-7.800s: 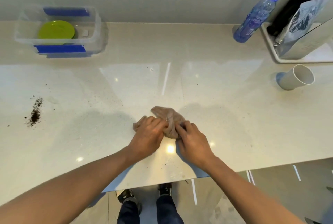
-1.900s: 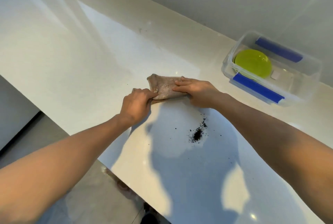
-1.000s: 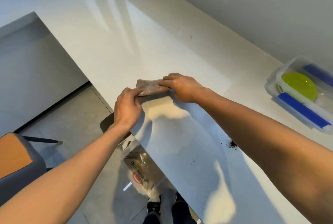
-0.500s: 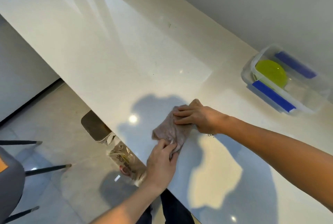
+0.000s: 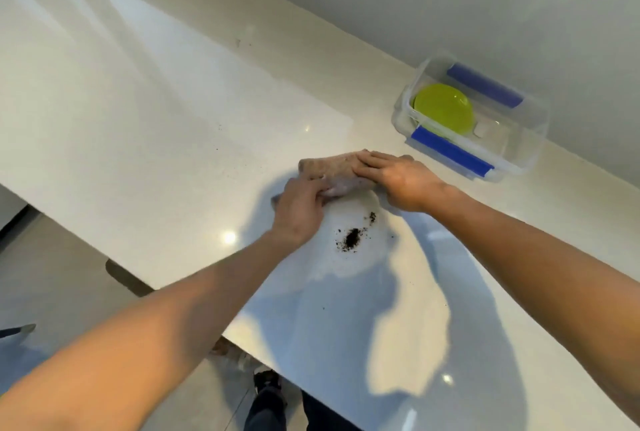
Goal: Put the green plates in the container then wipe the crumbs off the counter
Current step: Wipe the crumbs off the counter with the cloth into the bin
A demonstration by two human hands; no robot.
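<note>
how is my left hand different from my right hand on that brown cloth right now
The left hand is curled, fingers bent to pinch the near end of the crumpled brown cloth; the right hand lies flatter, fingers stretched along the cloth's far side. The left hand sits nearer the white counter's front edge; the right hand sits nearer the clear plastic container. Both touch the cloth, just beyond the dark crumbs.

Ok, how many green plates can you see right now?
1 green disc shows, lying inside the clear container at the counter's back right. It may be a stack; any plates under the top one are hidden. None on the open counter.
</note>
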